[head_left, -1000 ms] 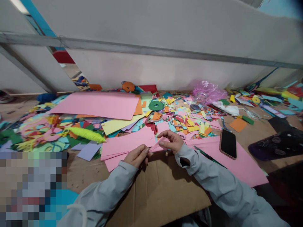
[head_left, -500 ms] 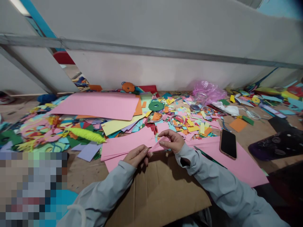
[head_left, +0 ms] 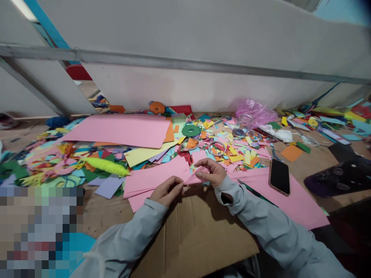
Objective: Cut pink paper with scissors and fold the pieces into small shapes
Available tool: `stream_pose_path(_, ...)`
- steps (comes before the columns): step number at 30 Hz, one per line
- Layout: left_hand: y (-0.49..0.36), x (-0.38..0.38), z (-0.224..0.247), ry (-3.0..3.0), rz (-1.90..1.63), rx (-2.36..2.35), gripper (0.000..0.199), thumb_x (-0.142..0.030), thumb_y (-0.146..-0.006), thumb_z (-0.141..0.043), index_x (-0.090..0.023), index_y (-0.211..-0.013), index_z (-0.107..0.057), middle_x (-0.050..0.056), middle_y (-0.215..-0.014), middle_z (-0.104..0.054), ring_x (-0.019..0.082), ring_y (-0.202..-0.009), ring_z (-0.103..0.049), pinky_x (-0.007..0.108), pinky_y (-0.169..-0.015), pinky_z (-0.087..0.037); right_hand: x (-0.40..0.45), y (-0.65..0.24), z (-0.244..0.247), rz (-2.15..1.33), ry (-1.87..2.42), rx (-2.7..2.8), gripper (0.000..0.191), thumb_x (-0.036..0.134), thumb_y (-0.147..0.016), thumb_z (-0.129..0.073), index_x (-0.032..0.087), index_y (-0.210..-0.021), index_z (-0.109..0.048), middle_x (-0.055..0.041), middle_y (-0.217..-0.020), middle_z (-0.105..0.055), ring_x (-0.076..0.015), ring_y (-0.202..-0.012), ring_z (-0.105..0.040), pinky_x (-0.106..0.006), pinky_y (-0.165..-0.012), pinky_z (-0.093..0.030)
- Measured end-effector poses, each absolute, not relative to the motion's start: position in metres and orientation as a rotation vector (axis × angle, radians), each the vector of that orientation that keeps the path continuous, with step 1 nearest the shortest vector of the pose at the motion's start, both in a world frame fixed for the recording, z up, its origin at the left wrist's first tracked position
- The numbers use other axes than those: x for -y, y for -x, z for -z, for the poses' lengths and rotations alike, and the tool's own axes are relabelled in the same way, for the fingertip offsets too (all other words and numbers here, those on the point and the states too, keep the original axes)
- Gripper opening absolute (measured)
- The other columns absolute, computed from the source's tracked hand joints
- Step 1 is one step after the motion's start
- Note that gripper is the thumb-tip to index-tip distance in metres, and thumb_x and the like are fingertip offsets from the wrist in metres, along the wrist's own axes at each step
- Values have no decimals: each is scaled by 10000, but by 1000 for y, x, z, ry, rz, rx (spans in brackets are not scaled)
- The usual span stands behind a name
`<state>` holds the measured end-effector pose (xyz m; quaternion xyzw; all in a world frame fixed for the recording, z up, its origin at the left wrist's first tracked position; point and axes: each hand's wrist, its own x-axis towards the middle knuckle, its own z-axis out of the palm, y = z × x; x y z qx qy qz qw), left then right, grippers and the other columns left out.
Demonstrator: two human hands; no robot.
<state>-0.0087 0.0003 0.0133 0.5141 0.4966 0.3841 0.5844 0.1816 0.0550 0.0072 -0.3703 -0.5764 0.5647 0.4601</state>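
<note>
Between my hands is a small folded piece of pink paper (head_left: 194,178), held just above the near edge of the table. My right hand (head_left: 213,173) pinches its right part between thumb and fingers. At the paper's left tip, the thumb and forefinger of my left hand (head_left: 167,190) are pressed together on it. Beneath both hands lies a brown cardboard sheet (head_left: 185,235). Larger pink paper strips (head_left: 156,175) rest on the table just beyond my left hand. Near my right sleeve, a dark pointed tool, perhaps scissors (head_left: 257,194), lies partly hidden on a pink sheet (head_left: 304,204).
A phone (head_left: 279,177) lies right of my right hand. Coloured paper scraps (head_left: 236,154), tape rolls (head_left: 216,148) and a large pink sheet (head_left: 121,129) cover the table's back. Yellow yarn (head_left: 106,166) lies at left, a dark bottle-like object (head_left: 336,177) at right. A pale partition (head_left: 188,85) stands behind.
The fingers of my left hand have shifted slightly and curled under along the paper's left tip. My right hand keeps its pinch almost unmoved.
</note>
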Motion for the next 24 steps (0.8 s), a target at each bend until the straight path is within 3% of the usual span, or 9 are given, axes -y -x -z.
stream_pose_path(6, 10, 0, 0, -1366, -950, -1176, 329, -509, -804, -495, -181, -794, -517, -21, -592, -572, 106, -467, -528, 222, -459, -412, -56, -181, -3, -1379, 899, 1422, 350, 351, -636, -744, 180, -912, -616, -23, -879, -618, -137, -766, -549, -222, -606, -428)
stream_pose_path(12, 11, -1, 1, -1408, -959, -1218, 295, -474, -813, -492, -186, -758, -519, -36, -554, -553, 95, -431, -504, 211, -437, -379, -55, -181, -2, -1360, 916, 1423, 346, 358, -649, -739, 183, -922, -619, -20, -865, -604, -117, -693, -527, -214, -565, -418)
stream_pose_path(17, 12, -1, -8, -1151, -897, -1095, 376, -519, -789, -505, -147, -768, -558, -2, -538, -606, 69, -358, -447, 191, -371, -281, -54, -182, -7, -1359, 882, 1491, 309, 337, -682, -721, 187, -933, -622, -5, -799, -578, -95, -622, -484, -204, -536, -401)
stream_pose_path(24, 11, 0, -11, -995, -810, -1013, 422, -556, -725, -587, -136, -697, -555, 2, -498, -608, 42, -339, -414, 169, -373, -261, -52, -183, -8, -1290, 881, 1578, 302, 352, -695, -709, 190, -938, -634, -17, -806, -581, -114, -670, -505, -217, -568, -399)
